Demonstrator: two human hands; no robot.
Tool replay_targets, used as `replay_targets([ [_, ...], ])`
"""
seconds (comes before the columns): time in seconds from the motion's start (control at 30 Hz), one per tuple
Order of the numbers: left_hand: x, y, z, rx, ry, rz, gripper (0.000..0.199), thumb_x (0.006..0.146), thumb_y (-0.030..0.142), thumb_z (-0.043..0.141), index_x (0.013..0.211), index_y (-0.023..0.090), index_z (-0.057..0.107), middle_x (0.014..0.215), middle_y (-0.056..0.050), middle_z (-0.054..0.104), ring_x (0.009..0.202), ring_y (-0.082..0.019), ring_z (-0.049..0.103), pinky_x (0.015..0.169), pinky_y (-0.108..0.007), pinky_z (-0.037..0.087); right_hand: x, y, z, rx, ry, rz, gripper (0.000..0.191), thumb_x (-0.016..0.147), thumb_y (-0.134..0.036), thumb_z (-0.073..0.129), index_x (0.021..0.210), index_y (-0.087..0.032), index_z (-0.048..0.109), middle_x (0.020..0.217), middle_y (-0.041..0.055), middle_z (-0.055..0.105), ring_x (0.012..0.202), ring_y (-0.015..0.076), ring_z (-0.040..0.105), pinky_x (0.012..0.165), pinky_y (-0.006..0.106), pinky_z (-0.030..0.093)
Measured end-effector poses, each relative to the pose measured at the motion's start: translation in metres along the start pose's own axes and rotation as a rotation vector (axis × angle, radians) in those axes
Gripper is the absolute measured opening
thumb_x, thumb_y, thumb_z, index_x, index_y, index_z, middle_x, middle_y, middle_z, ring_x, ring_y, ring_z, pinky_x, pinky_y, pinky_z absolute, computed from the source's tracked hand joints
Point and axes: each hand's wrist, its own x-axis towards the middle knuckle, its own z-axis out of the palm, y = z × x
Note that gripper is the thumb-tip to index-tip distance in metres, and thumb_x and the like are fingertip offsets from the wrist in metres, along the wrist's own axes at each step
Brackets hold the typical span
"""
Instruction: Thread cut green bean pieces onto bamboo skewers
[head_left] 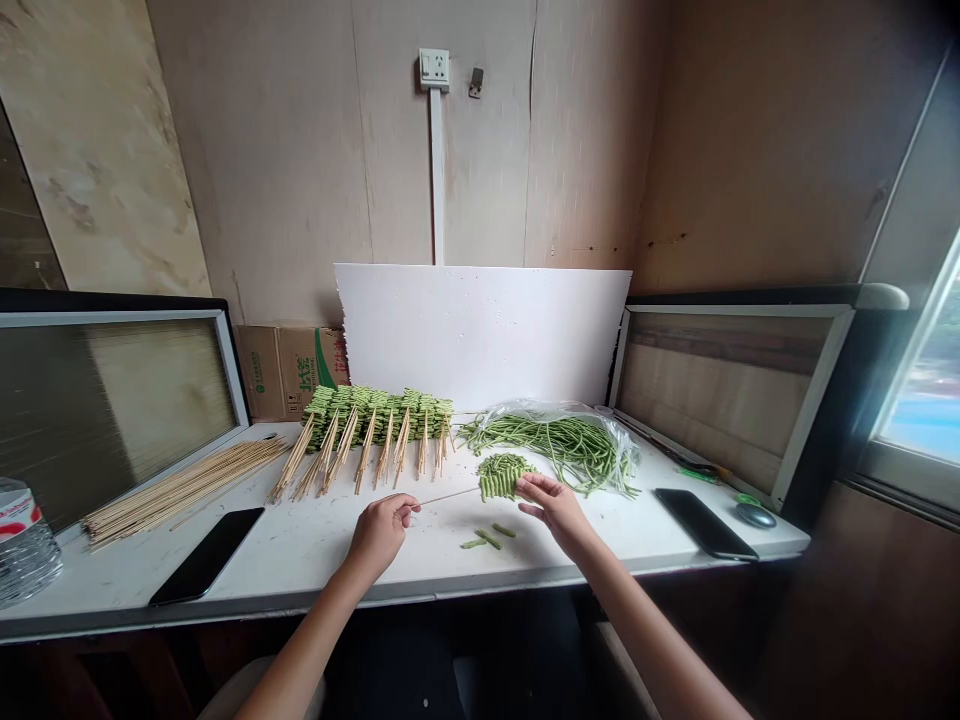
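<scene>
My left hand [385,535] is closed in a pinch on the end of a thin bamboo skewer [450,495], which points right. On the skewer's far part sits a row of cut green bean pieces [495,484], side by side. My right hand [553,508] has its thumb and fingertips closed on the right end of that row. The skewer's tip is hidden there. Just behind the row lies a small heap of cut beans [504,463]. A few loose bean pieces [488,538] lie on the white table [420,560] between my hands.
Filled bean skewers [382,415] are stacked at the back left, sticks toward me. Bare bamboo skewers [184,490] lie farther left. Long green beans [559,440] spill from a plastic bag. Two phones [210,555] [705,522], a mouse [755,515] and a bottle [26,545] flank the work area.
</scene>
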Motion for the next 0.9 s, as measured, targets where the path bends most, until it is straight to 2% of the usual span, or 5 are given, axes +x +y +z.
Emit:
replay_targets([
  [0.1, 0.0, 0.0, -0.002, 0.002, 0.0, -0.008, 0.032, 0.089, 0.012, 0.043, 0.087, 0.02, 0.074, 0.07, -0.001, 0.066, 0.068, -0.016, 0.062, 0.069, -0.026, 0.043, -0.003, 0.0, 0.007, 0.011, 0.007, 0.032, 0.041, 0.061, -0.042, 0.096, 0.089, -0.019, 0.077, 0.097, 0.008, 0.076, 0.106, 0.0287, 0.069, 0.086, 0.036, 0.056],
  [0.27, 0.0, -0.003, -0.003, -0.018, -0.021, -0.016, 0.031, 0.091, 0.017, 0.043, 0.086, 0.02, 0.074, 0.07, -0.002, 0.067, 0.068, -0.017, 0.062, 0.068, -0.026, 0.043, -0.007, -0.003, 0.012, -0.053, -0.047, 0.03, 0.038, 0.065, -0.045, 0.093, 0.087, -0.018, 0.077, 0.098, 0.0091, 0.076, 0.106, 0.0276, 0.069, 0.085, 0.034, 0.054],
  [0.53, 0.005, -0.006, -0.01, -0.021, -0.064, 0.072, 0.026, 0.095, 0.027, 0.049, 0.088, 0.02, 0.074, 0.088, -0.006, 0.073, 0.081, -0.02, 0.066, 0.075, -0.028, 0.047, -0.001, -0.009, 0.002, -0.119, 0.015, -0.022, 0.039, 0.065, -0.048, 0.092, 0.091, -0.021, 0.08, 0.1, 0.008, 0.078, 0.105, 0.0278, 0.069, 0.086, 0.035, 0.055],
  [0.77, 0.007, 0.002, -0.015, 0.176, -0.086, 0.09, 0.027, 0.095, 0.019, 0.05, 0.092, 0.023, 0.077, 0.095, -0.006, 0.075, 0.087, -0.021, 0.069, 0.077, -0.028, 0.047, -0.003, -0.019, 0.0, -0.185, 0.082, -0.024, 0.047, 0.061, -0.053, 0.092, 0.09, -0.018, 0.079, 0.102, 0.0114, 0.078, 0.111, 0.0336, 0.069, 0.088, 0.039, 0.058],
  [0.9, 0.01, -0.005, -0.015, 0.162, -0.059, 0.052, 0.03, 0.09, 0.008, 0.05, 0.089, 0.022, 0.077, 0.091, -0.005, 0.074, 0.081, -0.019, 0.07, 0.073, -0.027, 0.047, -0.008, -0.026, 0.004, -0.189, 0.031, -0.013, 0.055, 0.065, -0.054, 0.09, 0.107, -0.02, 0.078, 0.118, 0.0135, 0.075, 0.123, 0.0359, 0.064, 0.095, 0.043, 0.057],
])
